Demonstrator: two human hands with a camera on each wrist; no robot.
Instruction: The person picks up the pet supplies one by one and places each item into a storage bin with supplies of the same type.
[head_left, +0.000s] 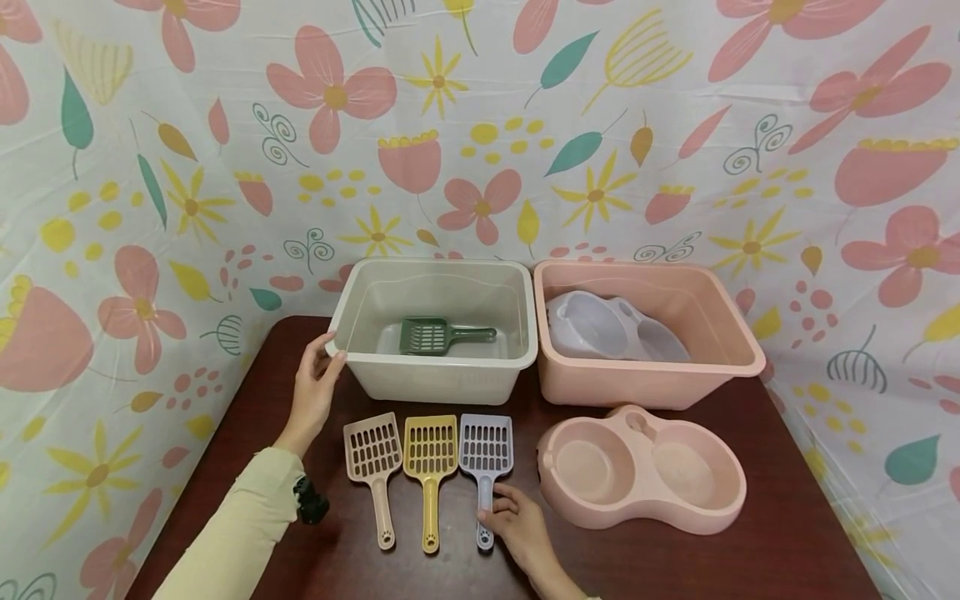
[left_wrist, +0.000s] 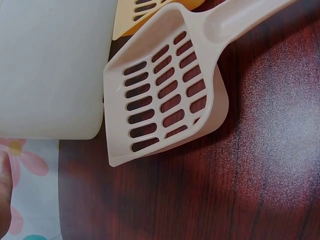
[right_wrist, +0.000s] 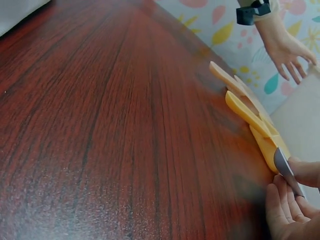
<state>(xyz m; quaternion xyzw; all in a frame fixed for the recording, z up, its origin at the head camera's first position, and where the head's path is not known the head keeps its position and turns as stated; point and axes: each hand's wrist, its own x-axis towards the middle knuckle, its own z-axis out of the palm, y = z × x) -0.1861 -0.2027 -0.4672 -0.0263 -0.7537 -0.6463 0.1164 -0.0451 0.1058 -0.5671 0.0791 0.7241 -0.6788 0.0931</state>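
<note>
Three litter scoops lie side by side before the boxes: a beige-pink scoop (head_left: 373, 448), a yellow scoop (head_left: 431, 447) and a pale lavender scoop (head_left: 486, 446). My right hand (head_left: 517, 525) pinches the lavender scoop's handle between thumb and fingers, also seen in the right wrist view. At the front left corner of the off-white litter box (head_left: 431, 373), my left hand (head_left: 313, 396) touches the rim with loosely spread fingers. Inside that box lies a dark green scoop (head_left: 427, 337). The left wrist view is mostly the beige-pink scoop (left_wrist: 162, 95), with a fingertip at the left edge.
On the right stands a pink litter box (head_left: 645, 379) holding a pale lavender double bowl (head_left: 600, 329). A pink double bowl (head_left: 641, 467) sits before it, right of my right hand. Everything is on a dark red-brown table (head_left: 600, 567), with flowered cloth (head_left: 480, 125) behind and beside it.
</note>
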